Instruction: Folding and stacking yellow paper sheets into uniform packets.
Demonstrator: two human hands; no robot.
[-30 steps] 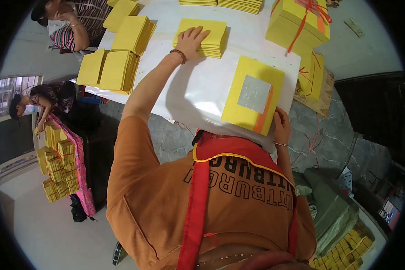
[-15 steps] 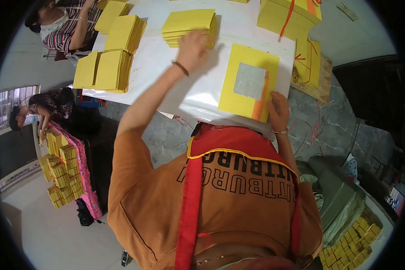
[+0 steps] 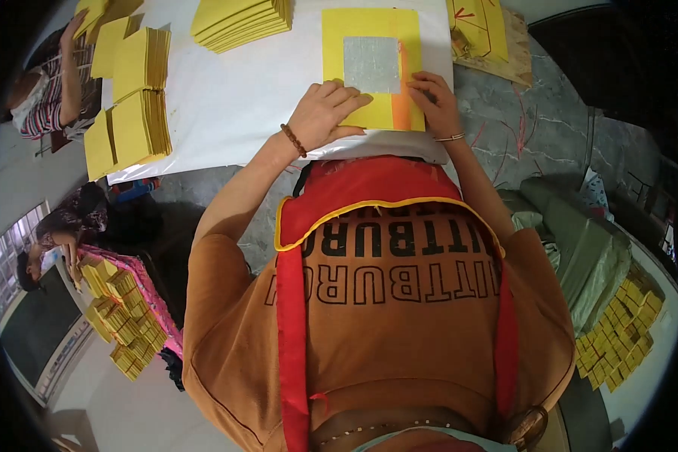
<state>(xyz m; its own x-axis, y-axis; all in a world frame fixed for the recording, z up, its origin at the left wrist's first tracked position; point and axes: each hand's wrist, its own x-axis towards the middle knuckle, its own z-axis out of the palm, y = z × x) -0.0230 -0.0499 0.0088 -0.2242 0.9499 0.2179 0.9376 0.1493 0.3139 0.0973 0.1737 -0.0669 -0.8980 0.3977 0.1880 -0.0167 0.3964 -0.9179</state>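
left hand: thumb apart from fingers, over near-left corner of yellow paper. right hand: curled at its right edge; pinching or not, cannot tell. paper flat on counter, silver square uppermost. judged light, flexible, easily creased; hold opposite edges.

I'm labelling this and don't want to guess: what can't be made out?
All in the head view:
Near left corner of the yellow sheet: covered by the left hand.
Far end of the yellow stack: cut off by the top edge.
Count of small yellow bundles, lower right: too small to number.
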